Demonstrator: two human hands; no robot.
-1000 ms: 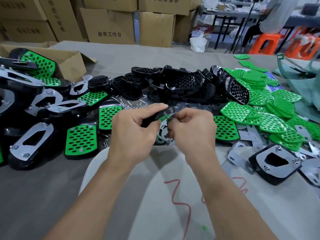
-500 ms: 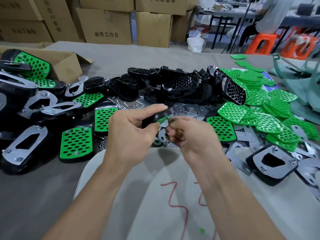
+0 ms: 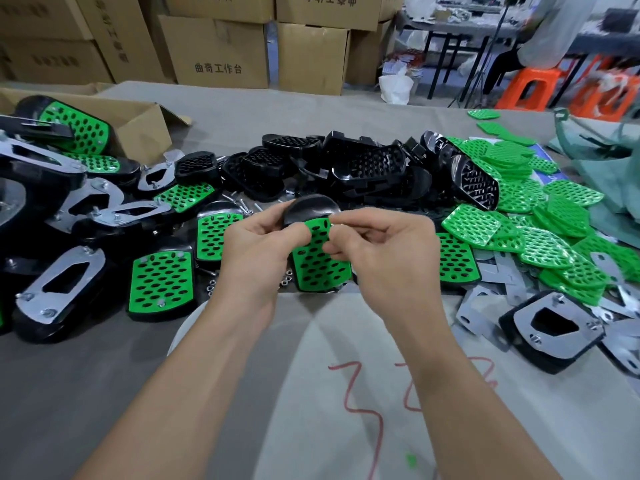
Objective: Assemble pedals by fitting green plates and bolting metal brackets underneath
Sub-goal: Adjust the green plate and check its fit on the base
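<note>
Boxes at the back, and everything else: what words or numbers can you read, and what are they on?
"曲奇工作台": on the front of the middle cardboard box.
Print on the left boxes: too blurred to read.
Red scrawl on the white sheet: no clear letter or number.

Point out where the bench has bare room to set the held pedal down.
Free: the grey table near-left, below the finished pedals; the white sheet between the forearms; the far strip between black shells and cartons. Crowded: the whole middle band behind the held pedal, and the right side under green plates and brackets.
</note>
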